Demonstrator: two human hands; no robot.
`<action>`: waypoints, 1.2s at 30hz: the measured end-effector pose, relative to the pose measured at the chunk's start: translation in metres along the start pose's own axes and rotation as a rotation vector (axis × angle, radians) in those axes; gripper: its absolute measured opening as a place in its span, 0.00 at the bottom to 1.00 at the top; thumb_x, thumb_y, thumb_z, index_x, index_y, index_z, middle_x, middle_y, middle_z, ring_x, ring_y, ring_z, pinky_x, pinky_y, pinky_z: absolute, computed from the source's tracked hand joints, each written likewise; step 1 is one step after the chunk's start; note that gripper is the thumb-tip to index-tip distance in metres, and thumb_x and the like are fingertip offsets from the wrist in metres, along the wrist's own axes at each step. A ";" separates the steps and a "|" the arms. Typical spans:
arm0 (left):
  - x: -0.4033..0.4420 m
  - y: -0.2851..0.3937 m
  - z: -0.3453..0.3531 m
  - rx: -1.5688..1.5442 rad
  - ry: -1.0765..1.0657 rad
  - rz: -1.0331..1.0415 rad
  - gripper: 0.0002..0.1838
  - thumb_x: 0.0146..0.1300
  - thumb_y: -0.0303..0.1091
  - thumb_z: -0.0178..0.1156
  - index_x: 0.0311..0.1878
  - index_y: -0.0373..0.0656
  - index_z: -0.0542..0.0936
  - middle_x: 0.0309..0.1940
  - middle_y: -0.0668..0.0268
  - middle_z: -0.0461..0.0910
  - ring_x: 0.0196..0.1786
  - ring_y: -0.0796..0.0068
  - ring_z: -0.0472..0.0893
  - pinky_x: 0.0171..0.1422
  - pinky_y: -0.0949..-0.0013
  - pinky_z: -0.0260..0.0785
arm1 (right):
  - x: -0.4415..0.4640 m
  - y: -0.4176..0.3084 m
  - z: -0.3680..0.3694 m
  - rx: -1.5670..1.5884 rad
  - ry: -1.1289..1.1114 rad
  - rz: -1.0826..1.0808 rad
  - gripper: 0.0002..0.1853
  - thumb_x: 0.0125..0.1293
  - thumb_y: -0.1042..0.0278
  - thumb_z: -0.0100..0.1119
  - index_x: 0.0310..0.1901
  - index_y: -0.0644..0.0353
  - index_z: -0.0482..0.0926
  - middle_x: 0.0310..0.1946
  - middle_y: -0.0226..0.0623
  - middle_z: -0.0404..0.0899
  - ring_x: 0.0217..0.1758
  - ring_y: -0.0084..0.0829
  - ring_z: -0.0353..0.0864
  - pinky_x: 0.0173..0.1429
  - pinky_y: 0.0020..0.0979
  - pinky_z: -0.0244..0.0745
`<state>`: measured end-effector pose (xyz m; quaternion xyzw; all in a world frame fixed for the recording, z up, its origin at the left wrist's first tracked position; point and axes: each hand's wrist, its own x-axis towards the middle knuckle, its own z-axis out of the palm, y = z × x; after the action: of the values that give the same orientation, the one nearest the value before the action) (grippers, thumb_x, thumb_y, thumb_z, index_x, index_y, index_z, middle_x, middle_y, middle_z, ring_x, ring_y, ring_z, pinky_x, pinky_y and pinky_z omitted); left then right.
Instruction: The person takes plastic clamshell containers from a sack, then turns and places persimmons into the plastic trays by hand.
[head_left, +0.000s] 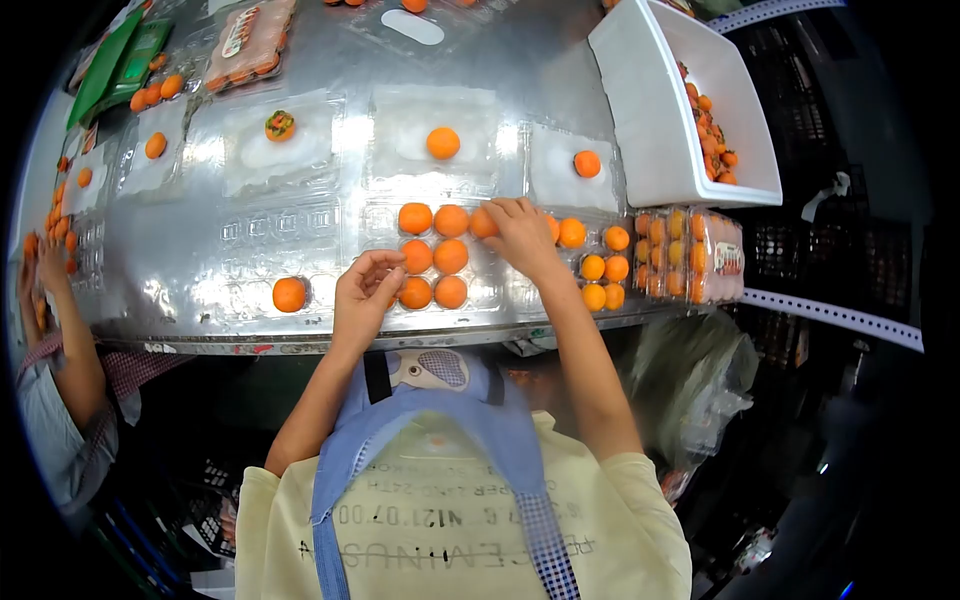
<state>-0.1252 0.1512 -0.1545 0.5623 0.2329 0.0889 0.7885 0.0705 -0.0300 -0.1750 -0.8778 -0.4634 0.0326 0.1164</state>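
Observation:
A clear plastic tray (440,316) lies at the table's near edge, with several orange persimmons (451,254) set in rows in its cups. My right hand (523,236) has its fingers on a persimmon (483,222) at the tray's far right, partly covering it. Beside the left row is my left hand (366,290), loosely curled with thumb and forefinger apart; nothing shows between them. Its fingertips are close to the middle persimmon (416,256) of that row. Right of my right hand, more persimmons (572,233) sit in clear plastic.
Packed clear boxes (690,256) stand at the table's right end, below a white foam box (660,110) holding persimmons. Lined open lids (410,110) carry single fruits. One persimmon (289,294) is at left. Another person's hand (54,268) works at far left, near a green basket (110,65).

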 end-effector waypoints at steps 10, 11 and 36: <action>-0.003 -0.023 0.042 0.006 0.098 0.012 0.10 0.64 0.28 0.57 0.48 0.38 0.76 0.38 0.68 0.78 0.37 0.85 0.76 0.42 0.81 0.70 | -0.001 0.030 -0.001 0.447 -0.038 0.036 0.25 0.50 0.65 0.68 0.51 0.59 0.73 0.44 0.38 0.76 0.46 0.35 0.76 0.50 0.37 0.72; -0.004 -0.023 0.047 0.011 0.096 -0.005 0.10 0.64 0.28 0.57 0.48 0.38 0.76 0.38 0.68 0.78 0.37 0.85 0.76 0.42 0.81 0.70 | -0.003 0.031 -0.001 0.622 -0.054 0.117 0.25 0.52 0.64 0.67 0.52 0.60 0.73 0.45 0.38 0.77 0.47 0.33 0.77 0.50 0.35 0.73; -0.004 -0.016 0.035 0.002 0.455 -0.003 0.11 0.63 0.27 0.58 0.49 0.37 0.76 0.38 0.66 0.78 0.36 0.83 0.77 0.40 0.80 0.70 | 0.028 0.078 -0.073 1.005 0.024 0.132 0.25 0.54 0.62 0.66 0.54 0.57 0.75 0.46 0.34 0.78 0.44 0.25 0.77 0.50 0.29 0.74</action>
<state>-0.1140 0.1148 -0.1594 0.5283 0.4057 0.2120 0.7151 0.1611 -0.0621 -0.1212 -0.7410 -0.3328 0.2488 0.5276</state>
